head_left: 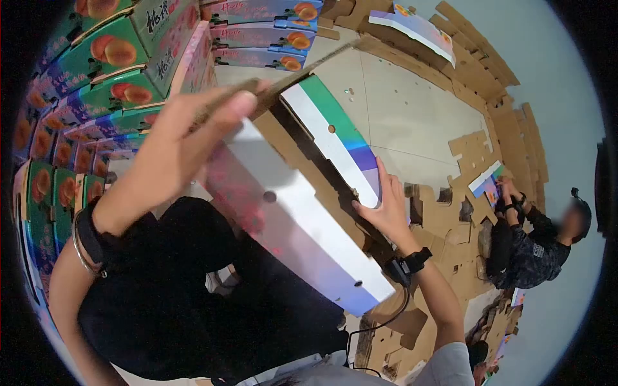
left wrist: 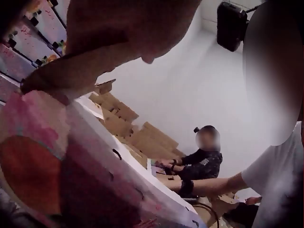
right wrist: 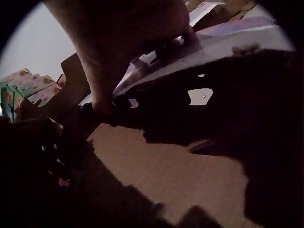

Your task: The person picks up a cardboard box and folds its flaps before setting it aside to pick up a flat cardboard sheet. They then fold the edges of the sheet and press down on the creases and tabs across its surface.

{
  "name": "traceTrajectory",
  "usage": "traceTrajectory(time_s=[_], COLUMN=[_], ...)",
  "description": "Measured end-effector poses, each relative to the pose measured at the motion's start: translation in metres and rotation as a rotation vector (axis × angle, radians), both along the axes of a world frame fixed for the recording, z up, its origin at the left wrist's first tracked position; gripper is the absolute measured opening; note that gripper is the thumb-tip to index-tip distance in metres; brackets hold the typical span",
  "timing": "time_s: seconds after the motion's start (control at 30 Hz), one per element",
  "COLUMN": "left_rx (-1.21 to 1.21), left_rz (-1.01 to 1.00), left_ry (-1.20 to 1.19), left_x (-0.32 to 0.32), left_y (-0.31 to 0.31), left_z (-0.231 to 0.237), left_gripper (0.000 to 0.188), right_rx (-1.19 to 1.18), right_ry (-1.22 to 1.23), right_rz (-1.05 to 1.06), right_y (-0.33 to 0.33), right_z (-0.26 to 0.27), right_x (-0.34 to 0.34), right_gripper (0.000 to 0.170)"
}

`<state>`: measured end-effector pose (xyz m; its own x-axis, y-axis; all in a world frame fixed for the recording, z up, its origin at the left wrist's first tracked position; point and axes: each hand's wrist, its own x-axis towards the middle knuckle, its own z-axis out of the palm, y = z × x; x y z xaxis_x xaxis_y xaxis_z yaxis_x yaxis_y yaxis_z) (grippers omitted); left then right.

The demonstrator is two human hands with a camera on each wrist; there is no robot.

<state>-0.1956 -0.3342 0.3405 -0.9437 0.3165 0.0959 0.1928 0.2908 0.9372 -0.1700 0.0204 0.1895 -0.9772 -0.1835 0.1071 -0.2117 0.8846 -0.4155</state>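
A partly folded cardboard box (head_left: 277,206), printed pink, purple and green with white edges, is held tilted over the person's lap. The left hand (head_left: 187,141) grips a brown flap at its upper left end, thumb on top; in the left wrist view this hand (left wrist: 128,28) looms above the printed side. Across the box, the right hand (head_left: 386,209) pinches the green and purple side panel (head_left: 341,128), thumb inside and fingers outside. The right wrist view shows that hand (right wrist: 128,47) over the panel's edge, with the brown inside (right wrist: 175,166) in shadow below.
Stacked fruit-printed boxes (head_left: 122,58) stand at the left and back. Flattened brown cardboard (head_left: 444,225) lies to the right and along the wall. Another person (head_left: 541,244) sits at the right, handling a printed piece. A cable (head_left: 386,321) hangs from the right wrist.
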Motion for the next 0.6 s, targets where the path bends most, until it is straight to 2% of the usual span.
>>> traceTrajectory(time_s=[0.13,0.23,0.27,0.3,0.37,0.4,0.47,0.5,0.6], left_rx=[0.163,0.046,0.068,0.068,-0.352,-0.351,-0.731,-0.73,-0.977], left_rz=[0.134,0.225,0.29,0.289,0.383,0.383,0.333,0.336,-0.418], left_ry=[0.024,0.025,0.247,0.248,0.903,0.903,1.321,1.322,1.598], left_x=[-0.007,-0.007,-0.009,-0.012,-0.019,-0.018,-0.011,-0.005,0.011], left_y=[-0.009,-0.018,-0.012,-0.013,-0.02,-0.021,-0.024,-0.02,0.008], left_z=[-0.014,-0.009,-0.01,-0.009,-0.004,-0.002,0.0,-0.001,-0.014], left_gripper=[0.046,0.043,0.039,0.039,0.051,0.051,0.055,0.055,0.047], right_rx=[0.007,0.01,0.003,0.003,0.012,0.013,0.012,0.014,0.038], right_ry=[0.009,0.015,0.02,0.02,0.004,0.004,0.022,0.024,-0.006], right_rz=[-0.009,-0.013,-0.012,-0.012,-0.027,-0.028,-0.021,-0.019,-0.032], right_y=[-0.001,-0.001,-0.001,-0.001,-0.002,-0.002,-0.001,-0.001,0.0], right_z=[0.002,0.001,0.001,0.001,0.002,0.001,-0.001,-0.001,0.0], right_x=[0.0,0.0,0.0,0.0,0.0,0.0,0.0,0.0,-0.001], right_gripper=[0.102,0.102,0.102,0.102,0.101,0.101,0.102,0.102,0.103])
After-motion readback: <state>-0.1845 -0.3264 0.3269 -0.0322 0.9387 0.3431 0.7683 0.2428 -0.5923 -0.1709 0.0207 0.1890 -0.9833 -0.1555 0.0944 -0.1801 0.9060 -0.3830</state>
